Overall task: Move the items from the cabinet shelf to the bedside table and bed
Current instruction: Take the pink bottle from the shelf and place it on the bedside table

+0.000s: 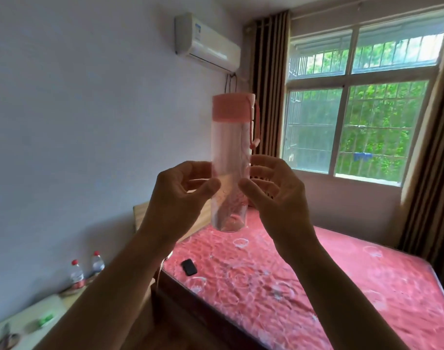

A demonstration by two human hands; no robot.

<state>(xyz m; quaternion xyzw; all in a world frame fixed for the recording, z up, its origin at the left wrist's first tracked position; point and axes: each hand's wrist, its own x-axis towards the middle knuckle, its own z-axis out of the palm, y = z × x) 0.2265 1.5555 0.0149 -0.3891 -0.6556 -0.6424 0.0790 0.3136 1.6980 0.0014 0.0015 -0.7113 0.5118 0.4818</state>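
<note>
A clear drinking bottle [229, 147] with a pink lid and a pink strap is held upright in front of me, high above the bed. My left hand [180, 195] grips its lower part from the left, thumb on the front. My right hand [274, 193] holds it from the right, fingers curled behind it. The bed [304, 279] with a pink patterned mattress lies below and to the right. A light bedside table [26, 317] shows at the lower left, partly hidden by my left forearm.
A small black object [189, 267] lies near the bed's left edge. Two red-capped water bottles [77, 272] stand against the wall on the bedside table, with a green item [45, 319] nearer me. Window, curtains and air conditioner are beyond.
</note>
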